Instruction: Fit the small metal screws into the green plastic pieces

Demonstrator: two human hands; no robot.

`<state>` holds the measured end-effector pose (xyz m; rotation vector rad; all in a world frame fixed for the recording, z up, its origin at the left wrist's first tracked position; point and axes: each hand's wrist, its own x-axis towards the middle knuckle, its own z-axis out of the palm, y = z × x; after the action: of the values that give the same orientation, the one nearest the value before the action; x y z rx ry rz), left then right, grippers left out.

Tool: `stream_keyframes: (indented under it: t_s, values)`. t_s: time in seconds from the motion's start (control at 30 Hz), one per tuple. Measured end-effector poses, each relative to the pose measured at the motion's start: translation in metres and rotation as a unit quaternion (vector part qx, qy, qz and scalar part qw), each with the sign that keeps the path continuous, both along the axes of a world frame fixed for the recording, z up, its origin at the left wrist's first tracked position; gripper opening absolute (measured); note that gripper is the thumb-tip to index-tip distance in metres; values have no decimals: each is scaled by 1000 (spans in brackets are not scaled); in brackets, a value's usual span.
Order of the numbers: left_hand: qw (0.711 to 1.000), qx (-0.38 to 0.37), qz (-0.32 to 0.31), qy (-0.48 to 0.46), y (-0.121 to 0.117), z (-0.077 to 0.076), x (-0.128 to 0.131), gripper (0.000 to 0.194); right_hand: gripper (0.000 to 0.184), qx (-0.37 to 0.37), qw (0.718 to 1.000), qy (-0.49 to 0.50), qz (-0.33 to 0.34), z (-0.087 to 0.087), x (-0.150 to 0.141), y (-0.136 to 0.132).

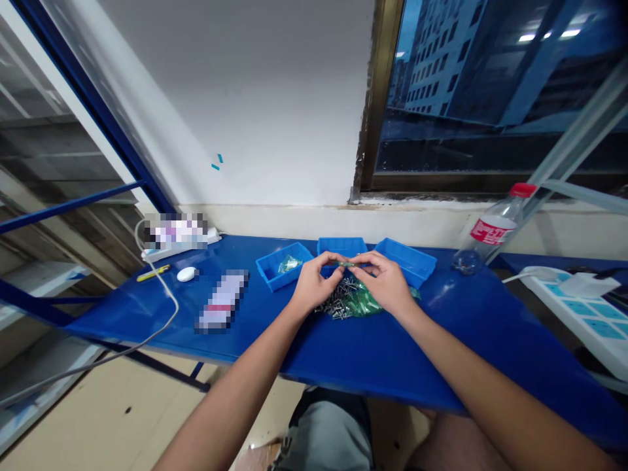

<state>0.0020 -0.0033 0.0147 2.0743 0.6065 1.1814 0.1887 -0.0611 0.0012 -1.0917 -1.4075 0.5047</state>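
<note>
My left hand (314, 282) and my right hand (385, 282) meet over the middle of the table, fingertips pinched close together. Between them is a small greenish piece (346, 264), too small to name. Just below lies a loose heap of metal screws (337, 306), partly hidden by my left hand. Crumpled green plastic bags (364, 305) rest against the heap, under my right hand. Three blue bins stand behind: the left bin (287, 281) holds a small clear-green packet (289, 263), while the middle bin (342, 244) and right bin (422, 267) are partly covered by my hands.
A blue table (275, 333) carries a phone (224, 301), a white mouse-like object (186, 274) and a yellow cutter (153, 273) at left. A cable (171, 314) hangs over its edge. At right stand a plastic bottle (492, 229) and a power strip (579, 307).
</note>
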Motion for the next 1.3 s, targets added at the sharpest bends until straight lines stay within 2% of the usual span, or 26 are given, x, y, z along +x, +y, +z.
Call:
stream_keyframes:
  t_s: [0.1, 0.17, 0.27, 0.33, 0.43, 0.57, 0.7, 0.77, 0.87, 1.0, 1.1, 1.3]
  values:
    - [999, 40, 13, -3, 5, 0, -3, 12, 14, 37, 998, -39, -34, 1, 4, 0]
    - [1000, 23, 7, 0, 6, 0, -5, 18, 17, 40, 997, -44, -45, 0, 7, 0]
    - [1000, -7, -5, 10, 4, 0, -4, 26, 19, 30, 999, -31, -30, -2, 6, 0]
    - [1000, -6, 5, 7, 1, 1, -2, 23, 22, 19, 1000, -8, -11, -3, 4, 0]
    - [997, 22, 76, 0, 0, 2, -3, 10, 25, 15, 1000, 14, 11, -2, 1, 1]
    - [973, 77, 215, 31, 10, 4, -14, 25, 24, 16, 1000, -12, 4, -2, 3, 0]
    - [949, 121, 280, 82, 24, 8, -32, 31, 27, 40, 993, -105, -25, 2, 5, -4]
    - [931, 143, 307, 136, 28, 12, -38, 32, 30, 53, 983, -174, -26, 4, 4, -7]
    - [894, 170, 333, 248, 28, 17, -42, 26, 30, 64, 961, -268, -10, 5, 2, -10]
    - [858, 152, 346, 348, 23, 19, -39, 25, 27, 50, 927, -370, 43, 3, -1, -12]
    - [857, 150, 344, 352, 23, 15, -37, 37, 29, 26, 908, -412, 65, 1, -2, -12]
    - [874, 159, 353, 294, 30, -1, -39, 47, 21, -4, 901, -429, 68, 0, -5, -12]
